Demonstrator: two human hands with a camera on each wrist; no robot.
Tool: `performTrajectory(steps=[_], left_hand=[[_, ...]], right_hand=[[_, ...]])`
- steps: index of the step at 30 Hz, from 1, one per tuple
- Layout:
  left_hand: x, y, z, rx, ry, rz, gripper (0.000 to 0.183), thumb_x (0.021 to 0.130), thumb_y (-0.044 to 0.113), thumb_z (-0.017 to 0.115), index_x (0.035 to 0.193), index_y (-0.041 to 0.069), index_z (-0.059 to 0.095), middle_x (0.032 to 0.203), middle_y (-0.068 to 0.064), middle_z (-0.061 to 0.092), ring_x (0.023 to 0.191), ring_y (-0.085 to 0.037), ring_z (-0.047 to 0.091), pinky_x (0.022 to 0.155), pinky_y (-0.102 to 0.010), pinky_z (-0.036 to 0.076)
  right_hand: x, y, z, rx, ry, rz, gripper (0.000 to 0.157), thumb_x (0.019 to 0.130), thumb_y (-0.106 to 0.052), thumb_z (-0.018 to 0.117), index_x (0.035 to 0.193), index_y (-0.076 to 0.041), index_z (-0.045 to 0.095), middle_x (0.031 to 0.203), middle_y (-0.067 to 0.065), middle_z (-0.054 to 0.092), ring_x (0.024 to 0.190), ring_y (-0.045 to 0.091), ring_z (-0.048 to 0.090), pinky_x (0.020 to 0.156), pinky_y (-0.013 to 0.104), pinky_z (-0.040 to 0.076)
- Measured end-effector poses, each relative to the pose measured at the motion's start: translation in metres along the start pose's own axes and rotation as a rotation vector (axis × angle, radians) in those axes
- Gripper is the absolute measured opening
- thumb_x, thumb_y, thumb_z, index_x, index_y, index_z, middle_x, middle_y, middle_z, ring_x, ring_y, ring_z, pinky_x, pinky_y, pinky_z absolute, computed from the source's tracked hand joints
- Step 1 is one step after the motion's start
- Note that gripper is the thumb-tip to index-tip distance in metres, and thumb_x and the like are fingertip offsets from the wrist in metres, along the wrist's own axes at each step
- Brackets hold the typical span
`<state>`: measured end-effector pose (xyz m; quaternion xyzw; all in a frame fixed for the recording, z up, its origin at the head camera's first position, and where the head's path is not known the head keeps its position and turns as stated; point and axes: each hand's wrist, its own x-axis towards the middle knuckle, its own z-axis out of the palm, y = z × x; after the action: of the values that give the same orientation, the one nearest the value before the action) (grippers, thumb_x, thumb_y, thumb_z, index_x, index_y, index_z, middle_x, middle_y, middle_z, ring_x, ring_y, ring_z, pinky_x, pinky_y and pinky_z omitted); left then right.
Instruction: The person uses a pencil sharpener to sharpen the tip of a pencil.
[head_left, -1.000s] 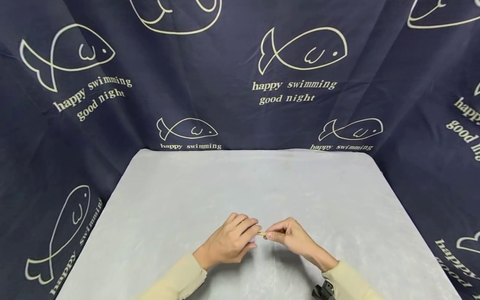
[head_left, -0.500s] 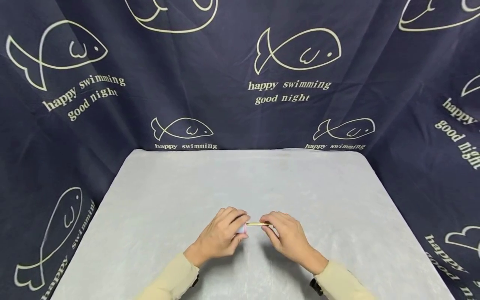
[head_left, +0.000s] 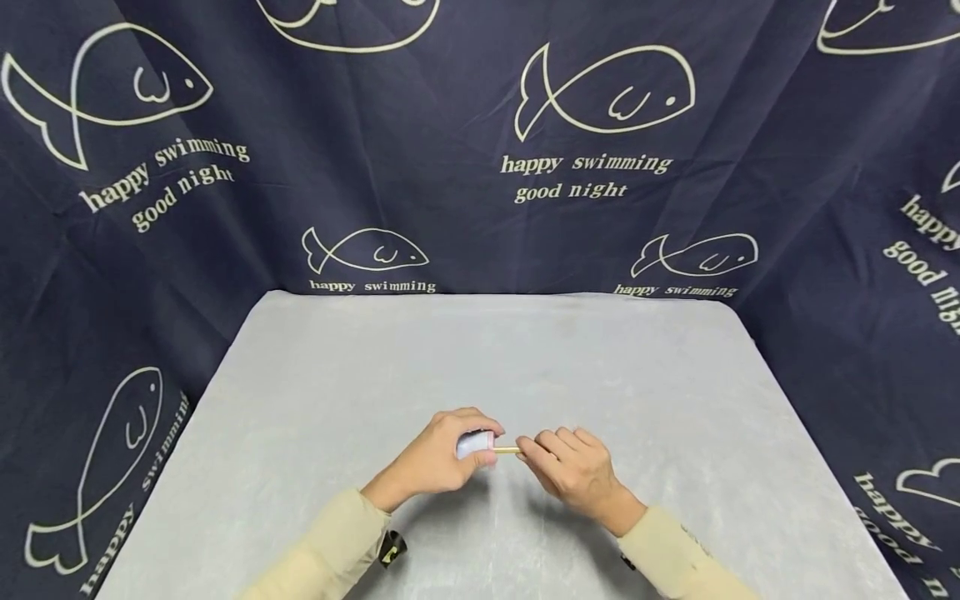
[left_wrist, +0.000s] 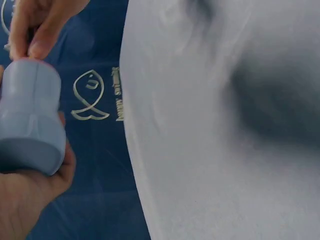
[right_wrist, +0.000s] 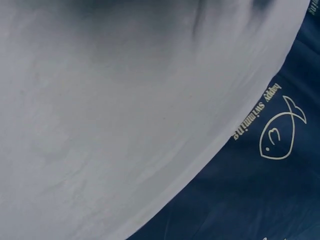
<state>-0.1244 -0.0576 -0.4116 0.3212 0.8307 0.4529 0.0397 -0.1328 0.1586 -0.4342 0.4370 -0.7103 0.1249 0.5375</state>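
Observation:
In the head view, my left hand [head_left: 431, 454] grips a light blue pencil sharpener [head_left: 472, 443], thumb below and fingers over its top. A thin gold-coloured pencil [head_left: 506, 450] runs from the sharpener's pinkish end across to my right hand [head_left: 572, 468], which pinches it with curled fingers. Most of the pencil is hidden by that hand. The left wrist view shows the stepped, rounded body of the sharpener [left_wrist: 32, 95] in my left palm [left_wrist: 25, 200]. There the right fingertips [left_wrist: 37, 47] are right at its reddish rim. Neither hand shows in the right wrist view.
A pale grey cloth-covered table [head_left: 480, 358] spreads beneath both hands, with their shadows on it. Dark blue curtains [head_left: 465, 167] printed with fish and lettering hang behind it and at both sides. A small black device [head_left: 392, 548] sits at the left cuff.
Both hands have shifted slightly left and up. The left hand has turned, showing more of the sharpener. The right hand has rolled over the pencil, its knuckles now facing up.

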Motion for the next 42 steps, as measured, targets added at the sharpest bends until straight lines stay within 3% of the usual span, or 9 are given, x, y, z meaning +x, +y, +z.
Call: performTrajectory(steps=[5,11,14,18,23,29,32,37,42], left_hand=[[-0.004,-0.008,0.014,0.149,0.119,0.199,0.028,0.082,0.014,0.070,0.109,0.006,0.066,0.104,-0.005,0.066,0.092,-0.015,0.059,0.075,-0.023,0.049],[-0.006,-0.021,0.032,0.475,0.227,0.432,0.033,0.098,0.033,0.048,0.109,0.007,0.065,0.105,-0.005,0.063,0.093,-0.016,0.057,0.080,-0.027,0.048],[-0.006,-0.023,0.036,0.621,0.245,0.534,0.040,0.102,0.037,0.036,0.106,0.008,0.064,0.103,-0.005,0.063,0.091,-0.017,0.057,0.078,-0.029,0.046],[-0.005,-0.023,0.036,0.736,0.242,0.614,0.040,0.102,0.036,0.033,0.103,0.009,0.062,0.102,-0.004,0.064,0.089,-0.017,0.057,0.076,-0.029,0.044],[-0.003,-0.024,0.027,0.700,0.240,0.546,0.043,0.103,0.037,0.032,0.107,0.007,0.063,0.103,-0.006,0.063,0.090,-0.017,0.057,0.075,-0.029,0.045],[0.002,-0.018,0.009,0.352,0.187,0.250,0.028,0.090,0.022,0.065,0.111,0.004,0.066,0.105,-0.006,0.065,0.093,-0.016,0.059,0.076,-0.026,0.050],[0.006,-0.011,0.003,0.167,0.120,0.092,0.028,0.084,0.013,0.070,0.111,0.006,0.067,0.104,-0.004,0.067,0.090,-0.014,0.060,0.074,-0.024,0.050],[0.010,-0.005,-0.002,0.004,0.013,-0.059,0.022,0.086,0.011,0.068,0.107,0.010,0.069,0.098,-0.003,0.069,0.081,-0.007,0.058,0.071,-0.021,0.047],[0.011,-0.003,-0.003,0.006,-0.023,-0.024,0.022,0.083,0.009,0.069,0.105,0.010,0.068,0.095,-0.003,0.068,0.078,-0.006,0.056,0.070,-0.020,0.046]], right_hand=[[-0.001,-0.005,-0.005,0.149,-0.159,0.210,0.039,0.099,-0.034,0.048,0.072,-0.015,0.068,0.056,-0.009,0.047,0.043,0.001,0.030,0.041,0.011,0.017],[0.002,-0.002,-0.016,0.560,-0.717,0.824,0.017,0.086,-0.032,0.068,0.071,-0.025,0.074,0.051,-0.017,0.050,0.042,-0.007,0.029,0.040,0.013,0.023],[0.002,0.006,-0.016,0.855,-0.885,1.076,0.017,0.087,-0.020,0.067,0.075,-0.012,0.077,0.046,-0.012,0.046,0.041,-0.002,0.026,0.042,0.018,0.024],[-0.002,0.012,-0.013,1.152,-0.955,1.201,0.025,0.091,-0.010,0.061,0.077,0.008,0.072,0.047,-0.009,0.038,0.045,0.002,0.021,0.047,0.019,0.024],[-0.005,0.008,-0.011,0.888,-0.853,0.995,0.011,0.090,-0.020,0.065,0.085,-0.013,0.072,0.057,-0.013,0.048,0.047,-0.003,0.030,0.045,0.017,0.028],[-0.013,0.004,-0.003,0.320,-0.427,0.396,0.010,0.093,-0.019,0.060,0.097,-0.014,0.068,0.080,-0.008,0.063,0.058,0.004,0.046,0.053,0.018,0.035],[-0.017,0.006,0.002,0.126,-0.248,0.200,0.023,0.099,-0.022,0.048,0.096,-0.011,0.069,0.078,-0.004,0.061,0.058,0.010,0.048,0.055,0.022,0.034],[-0.007,0.009,0.001,0.022,-0.073,0.052,0.030,0.100,-0.021,0.047,0.087,-0.008,0.070,0.067,-0.003,0.055,0.050,0.008,0.039,0.050,0.018,0.025],[-0.003,0.006,0.001,0.038,-0.044,0.058,0.035,0.101,-0.025,0.044,0.080,-0.011,0.069,0.061,-0.005,0.049,0.046,0.005,0.031,0.044,0.014,0.020]])
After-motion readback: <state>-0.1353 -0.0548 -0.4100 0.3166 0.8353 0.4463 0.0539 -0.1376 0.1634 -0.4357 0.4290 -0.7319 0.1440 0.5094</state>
